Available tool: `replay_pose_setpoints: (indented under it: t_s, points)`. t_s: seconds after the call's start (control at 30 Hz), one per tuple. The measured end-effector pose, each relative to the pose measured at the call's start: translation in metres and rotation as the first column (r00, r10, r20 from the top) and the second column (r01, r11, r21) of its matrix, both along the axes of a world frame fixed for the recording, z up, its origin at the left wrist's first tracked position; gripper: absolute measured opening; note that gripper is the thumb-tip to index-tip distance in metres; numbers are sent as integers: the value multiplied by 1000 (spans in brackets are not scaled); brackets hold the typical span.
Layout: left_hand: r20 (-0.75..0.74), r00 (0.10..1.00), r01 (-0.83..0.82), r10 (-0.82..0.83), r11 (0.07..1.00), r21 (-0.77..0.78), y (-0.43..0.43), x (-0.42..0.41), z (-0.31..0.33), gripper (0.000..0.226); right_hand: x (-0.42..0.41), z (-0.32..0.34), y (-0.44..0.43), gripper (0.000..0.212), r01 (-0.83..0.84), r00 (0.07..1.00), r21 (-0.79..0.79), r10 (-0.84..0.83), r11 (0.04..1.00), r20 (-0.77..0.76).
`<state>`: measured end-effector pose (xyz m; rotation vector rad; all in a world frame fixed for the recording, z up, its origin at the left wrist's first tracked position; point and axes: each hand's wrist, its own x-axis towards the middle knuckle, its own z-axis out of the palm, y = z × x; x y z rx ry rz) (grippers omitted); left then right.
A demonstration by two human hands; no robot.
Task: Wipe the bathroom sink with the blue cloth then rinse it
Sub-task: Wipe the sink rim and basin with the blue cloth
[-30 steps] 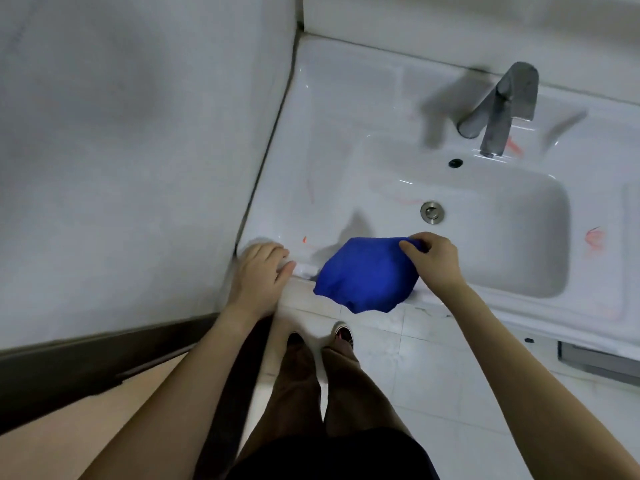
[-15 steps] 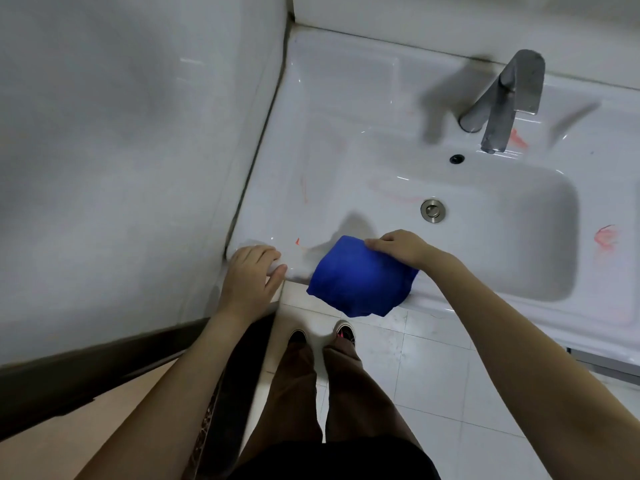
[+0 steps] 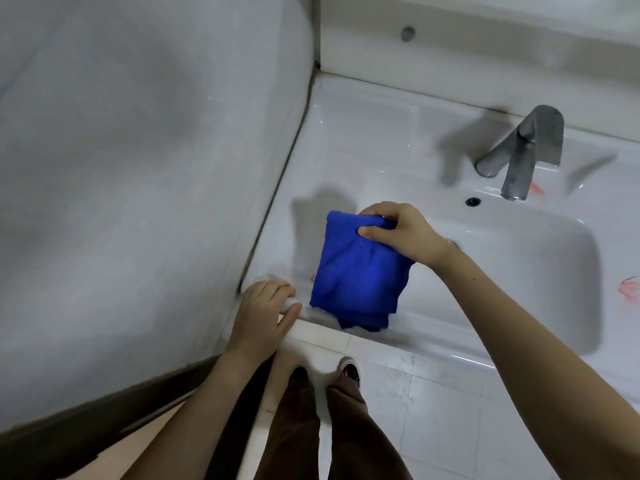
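Looking down, my right hand (image 3: 401, 233) pinches the top edge of the blue cloth (image 3: 356, 275), thumb and curled fingers bunching the fabric. The cloth hangs over the left ledge of the sink (image 3: 363, 133), its lower end at the front rim. My left hand (image 3: 263, 313) lies loosely on the rim's front left corner by the wall, fingers relaxed and gripping nothing. The grey faucet (image 3: 519, 157) stands to the right, a red smear (image 3: 628, 289) marks the far ledge, and my 2 shoes (image 3: 348, 370) are on the tiles below.
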<state>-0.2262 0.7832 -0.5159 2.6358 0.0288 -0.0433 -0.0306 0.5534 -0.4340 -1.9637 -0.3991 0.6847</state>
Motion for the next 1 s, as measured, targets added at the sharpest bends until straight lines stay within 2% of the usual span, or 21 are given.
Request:
replay_pose_setpoints:
  t_s: [0.1,0.27,0.4,0.53,0.67,0.73,0.77,0.8,0.87,0.9,1.0]
  points:
    - [64,998,-8,11,999,-41,2,1,-3,32,36,-10,22,16,42,996,-19,-40,999,76]
    - [124,991,-35,41,998,-53,2,0,-10,33,87,-45,58,21,180,952,-150,-133,972,277]
    - [133,990,-40,47,998,-55,1,0,-10,34,106,-45,69,22,219,908,-127,-154,967,389]
    - [138,989,-51,59,997,-58,0,1,-9,32,100,-50,68,32,65,882,-256,65,964,466]
    - [119,991,-54,61,997,-59,0,1,-8,32,72,-59,51,32,62,750,-244,116,968,651]
    - [115,992,-54,60,997,-57,0,1,-9,32,55,-63,46,32,4,761,-293,187,956,621]
    - [114,992,-56,62,997,-55,0,0,-9,32,47,-66,44,39,-37,760,-332,243,942,603]
    - [110,992,-58,63,997,-52,0,0,-9,32,40,-72,40,43,-73,738,-363,295,929,607]
    - [108,992,-59,64,997,-47,-1,1,-9,32,29,-88,31,38,-99,591,-448,415,889,692]
    - [107,992,-59,63,997,-45,-1,1,-9,32,24,-92,27,40,-94,556,-474,441,875,704]
    - [103,993,-56,60,998,-39,-1,2,-7,33,17,-93,24,46,-86,566,-505,459,859,685]
